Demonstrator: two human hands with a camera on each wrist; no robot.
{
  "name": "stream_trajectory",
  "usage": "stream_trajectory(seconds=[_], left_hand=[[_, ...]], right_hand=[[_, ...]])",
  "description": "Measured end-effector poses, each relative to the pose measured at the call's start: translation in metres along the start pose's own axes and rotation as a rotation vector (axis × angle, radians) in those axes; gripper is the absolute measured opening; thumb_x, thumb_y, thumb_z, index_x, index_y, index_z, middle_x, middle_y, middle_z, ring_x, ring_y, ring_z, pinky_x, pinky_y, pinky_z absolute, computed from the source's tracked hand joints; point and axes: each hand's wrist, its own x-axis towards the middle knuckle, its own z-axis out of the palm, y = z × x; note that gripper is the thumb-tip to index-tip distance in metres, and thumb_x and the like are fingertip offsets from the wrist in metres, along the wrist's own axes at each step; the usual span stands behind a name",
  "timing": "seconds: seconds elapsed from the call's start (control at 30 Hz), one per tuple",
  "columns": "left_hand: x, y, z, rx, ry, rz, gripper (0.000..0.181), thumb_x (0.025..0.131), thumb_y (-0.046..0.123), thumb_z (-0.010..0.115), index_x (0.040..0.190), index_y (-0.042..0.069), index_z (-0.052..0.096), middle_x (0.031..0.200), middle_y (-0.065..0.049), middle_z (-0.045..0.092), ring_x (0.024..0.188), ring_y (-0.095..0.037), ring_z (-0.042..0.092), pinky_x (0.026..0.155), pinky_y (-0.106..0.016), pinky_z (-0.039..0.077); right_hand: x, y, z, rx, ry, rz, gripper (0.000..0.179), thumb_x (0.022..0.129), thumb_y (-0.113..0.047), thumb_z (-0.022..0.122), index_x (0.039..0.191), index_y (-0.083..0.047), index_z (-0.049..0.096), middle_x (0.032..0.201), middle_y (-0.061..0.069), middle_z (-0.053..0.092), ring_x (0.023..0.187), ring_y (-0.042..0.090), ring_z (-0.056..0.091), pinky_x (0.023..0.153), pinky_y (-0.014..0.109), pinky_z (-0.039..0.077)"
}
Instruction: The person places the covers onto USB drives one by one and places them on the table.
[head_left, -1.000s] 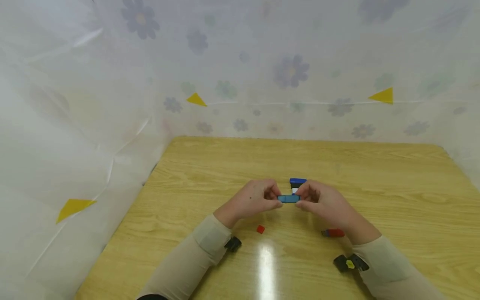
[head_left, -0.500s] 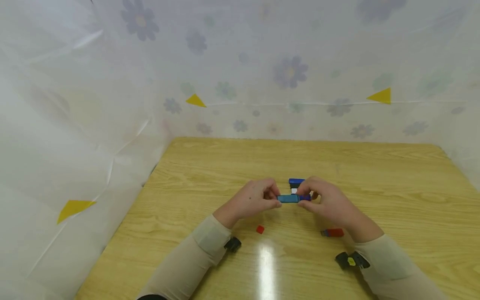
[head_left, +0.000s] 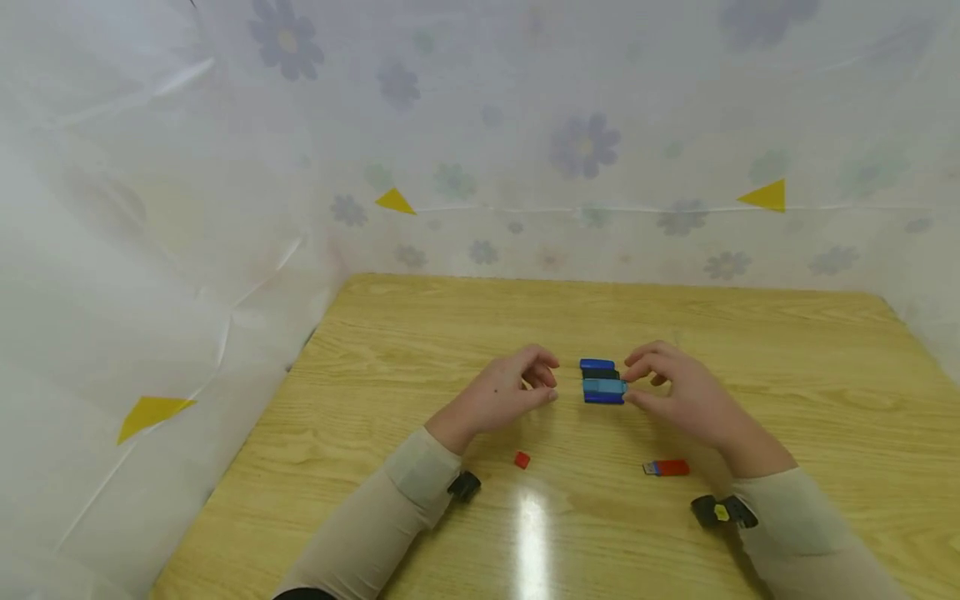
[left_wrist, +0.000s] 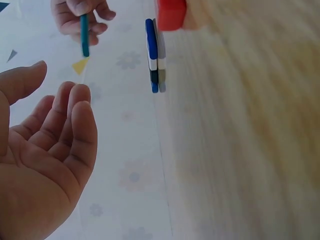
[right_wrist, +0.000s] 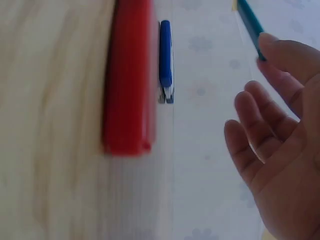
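In the head view my right hand [head_left: 686, 400] pinches one end of a teal USB stick [head_left: 604, 386] between thumb and forefinger, above the table. The right wrist view shows this teal stick [right_wrist: 252, 27] tilted, with the other fingers loosely bent. My left hand [head_left: 510, 392] holds nothing; its fingers are relaxed and slightly curved, as the left hand [left_wrist: 50, 140] shows in its wrist view. Behind the teal stick lie a blue stick [head_left: 597, 364], a black stick [head_left: 600, 374] and, nearer, another blue stick [head_left: 603, 399], partly covered by the teal one.
A red USB stick [head_left: 670, 468] with a bare metal plug lies near my right forearm. A small red cap [head_left: 522, 460] sits near my left wrist. The wood-grain table [head_left: 450, 325] meets a flowered sheet [head_left: 480, 150] at the back.
My left hand has let go of the teal stick. The right hand has moved right, carrying the stick with it. The red stick and red cap stay put.
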Motion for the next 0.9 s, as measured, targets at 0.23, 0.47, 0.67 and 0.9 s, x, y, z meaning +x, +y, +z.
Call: stream_trajectory(seconds=[0.23,0.47,0.67,0.9], left_hand=[[0.001,-0.005,-0.007,-0.018,0.033,-0.013,0.043,0.099,0.029,0.069,0.137,0.021,0.051,0.113,0.002,0.063,0.097,-0.008,0.06,0.082,-0.032,0.052],[0.002,-0.006,-0.009,-0.007,0.027,-0.015,0.04,0.099,0.031,0.069,0.135,0.021,0.052,0.111,0.006,0.062,0.096,-0.009,0.061,0.08,-0.032,0.052],[0.001,-0.005,-0.01,-0.005,0.008,-0.027,0.038,0.099,0.03,0.069,0.132,0.021,0.054,0.109,0.007,0.062,0.094,-0.011,0.061,0.078,-0.032,0.052],[0.003,-0.007,-0.009,0.01,-0.014,-0.037,0.037,0.099,0.029,0.07,0.131,0.018,0.056,0.107,0.007,0.064,0.093,-0.011,0.062,0.079,-0.032,0.052]], right_hand=[[-0.002,0.01,-0.007,0.014,-0.085,0.085,0.008,0.094,-0.017,0.075,0.102,-0.015,0.073,0.127,0.013,0.06,0.111,0.032,0.06,0.088,0.052,0.052],[-0.003,0.019,-0.005,0.004,-0.162,0.13,0.008,0.091,-0.016,0.077,0.096,-0.017,0.071,0.123,0.011,0.062,0.106,0.03,0.061,0.089,0.051,0.05],[-0.001,0.026,0.002,0.003,-0.194,0.095,0.01,0.089,-0.018,0.08,0.094,-0.017,0.073,0.118,0.008,0.063,0.108,0.03,0.059,0.092,0.052,0.048],[0.005,0.026,0.009,-0.024,-0.215,0.088,0.011,0.087,-0.019,0.081,0.089,-0.02,0.07,0.115,0.005,0.061,0.101,0.025,0.058,0.088,0.048,0.049]])
